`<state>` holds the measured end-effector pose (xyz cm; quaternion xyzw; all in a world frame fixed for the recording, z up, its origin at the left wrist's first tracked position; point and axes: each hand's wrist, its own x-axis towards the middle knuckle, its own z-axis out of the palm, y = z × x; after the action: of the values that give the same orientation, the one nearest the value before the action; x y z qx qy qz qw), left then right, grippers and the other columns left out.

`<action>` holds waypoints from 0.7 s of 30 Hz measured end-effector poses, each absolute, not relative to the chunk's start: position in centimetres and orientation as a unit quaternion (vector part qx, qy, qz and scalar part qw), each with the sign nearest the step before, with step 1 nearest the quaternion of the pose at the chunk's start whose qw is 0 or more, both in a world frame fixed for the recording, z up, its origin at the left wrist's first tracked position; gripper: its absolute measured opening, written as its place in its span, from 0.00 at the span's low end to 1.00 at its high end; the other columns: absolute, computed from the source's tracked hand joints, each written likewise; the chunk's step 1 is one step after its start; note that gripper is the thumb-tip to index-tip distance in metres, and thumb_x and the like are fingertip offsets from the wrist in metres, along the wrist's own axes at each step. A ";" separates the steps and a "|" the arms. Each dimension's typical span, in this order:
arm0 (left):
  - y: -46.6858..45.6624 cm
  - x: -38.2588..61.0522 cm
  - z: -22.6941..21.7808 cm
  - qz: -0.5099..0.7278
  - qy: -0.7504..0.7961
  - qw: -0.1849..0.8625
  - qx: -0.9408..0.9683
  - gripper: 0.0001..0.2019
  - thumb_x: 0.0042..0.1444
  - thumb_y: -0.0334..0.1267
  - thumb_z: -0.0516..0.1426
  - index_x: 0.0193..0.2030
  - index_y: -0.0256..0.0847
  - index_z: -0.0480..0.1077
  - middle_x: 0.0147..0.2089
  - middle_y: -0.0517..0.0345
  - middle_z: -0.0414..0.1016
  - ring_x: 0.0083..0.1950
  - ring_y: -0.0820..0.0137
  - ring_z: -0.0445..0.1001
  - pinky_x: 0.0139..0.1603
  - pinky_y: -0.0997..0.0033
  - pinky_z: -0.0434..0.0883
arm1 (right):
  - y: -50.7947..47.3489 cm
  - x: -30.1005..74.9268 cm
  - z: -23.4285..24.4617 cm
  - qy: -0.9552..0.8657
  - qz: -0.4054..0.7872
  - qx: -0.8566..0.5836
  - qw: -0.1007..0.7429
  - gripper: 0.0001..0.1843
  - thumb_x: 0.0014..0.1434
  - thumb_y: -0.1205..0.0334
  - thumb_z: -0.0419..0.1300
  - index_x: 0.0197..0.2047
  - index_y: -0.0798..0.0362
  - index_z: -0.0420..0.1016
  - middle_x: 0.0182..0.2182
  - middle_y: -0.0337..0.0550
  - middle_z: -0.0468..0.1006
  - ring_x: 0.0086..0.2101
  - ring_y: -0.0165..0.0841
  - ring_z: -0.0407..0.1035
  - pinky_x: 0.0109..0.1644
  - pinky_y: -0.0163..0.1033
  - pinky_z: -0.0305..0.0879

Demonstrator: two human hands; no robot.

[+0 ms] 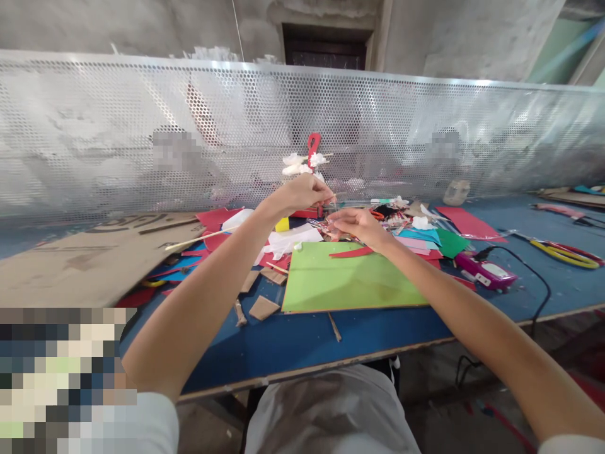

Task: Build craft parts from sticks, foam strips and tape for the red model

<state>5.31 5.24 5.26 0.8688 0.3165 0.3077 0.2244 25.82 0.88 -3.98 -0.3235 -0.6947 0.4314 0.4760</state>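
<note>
My left hand (pixel 308 190) is raised over the cluttered middle of the table, its fingertips pinched together. Just right of it and slightly lower is my right hand (pixel 358 225), with thumb and fingers closed in a pinch. Something thin and clear seems to run between the two sets of fingertips, too small to name. Under my right wrist, a red paper strip (pixel 352 252) lies on a light green sheet (pixel 354 280). Behind my left hand stand white paper flowers (pixel 317 160) with a red loop (pixel 313 146). White crumpled paper (pixel 295 243) lies below my hands.
A blue table (pixel 293 340) carries cardboard (pixel 89 258) at left and cardboard scraps (pixel 263 308) in front. At right are red paper (pixel 467 222), a purple corded device (pixel 489 272), yellow-and-red-handled pliers (pixel 564 252) and a clear jar (pixel 456 192). A perforated metal screen (pixel 250 126) rises behind.
</note>
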 end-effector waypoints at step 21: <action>5.8 6.3 4.2 0.364 0.337 0.202 0.844 0.08 0.46 0.38 0.63 0.32 0.37 0.81 0.31 0.50 0.80 0.33 0.68 0.74 0.36 0.66 0.69 | 0.3 26.0 -3.1 -0.690 0.416 -0.348 0.480 0.18 0.54 0.54 0.71 0.47 0.50 0.78 0.38 0.46 0.85 0.34 0.36 0.78 0.42 0.45 0.77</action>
<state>6.25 5.80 4.23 0.8443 0.3367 0.3644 0.2023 26.05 0.28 -3.12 -0.3475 -0.6899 0.4158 0.4800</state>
